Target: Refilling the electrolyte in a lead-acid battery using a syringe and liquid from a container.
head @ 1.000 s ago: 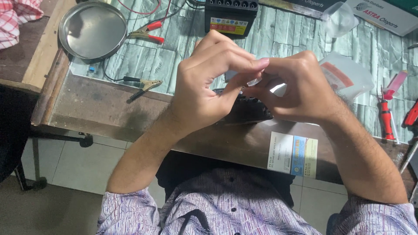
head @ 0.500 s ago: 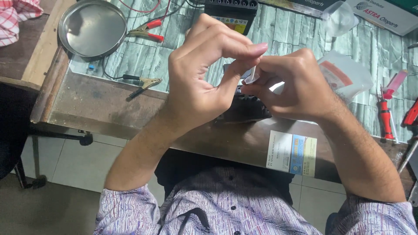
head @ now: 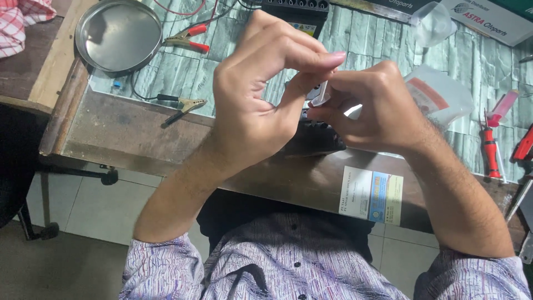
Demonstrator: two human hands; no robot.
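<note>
Head view: both hands pinch a small white plastic piece [head: 320, 95] above the workbench's [head: 139, 133] front edge.
Left hand [head: 261, 105] and right hand [head: 377, 105] close fingertips narrowly on it; it looks light, stiff, slippery, best held at its ends.

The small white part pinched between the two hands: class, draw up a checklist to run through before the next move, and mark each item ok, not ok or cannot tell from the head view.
1. Small white part is gripped: ok, pinched between the left hand and the right hand.
2. Both hands raised above the workbench: ok.
3. What the part is and whether it is intact: cannot tell, fingers hide most of it.
4. Dark object on the bench under the hands is steady: cannot tell, mostly hidden.
5. Red-handled screwdriver lies clear of the right forearm: ok.
6. Round metal pan and crocodile clips sit away from the hands: ok.
</note>
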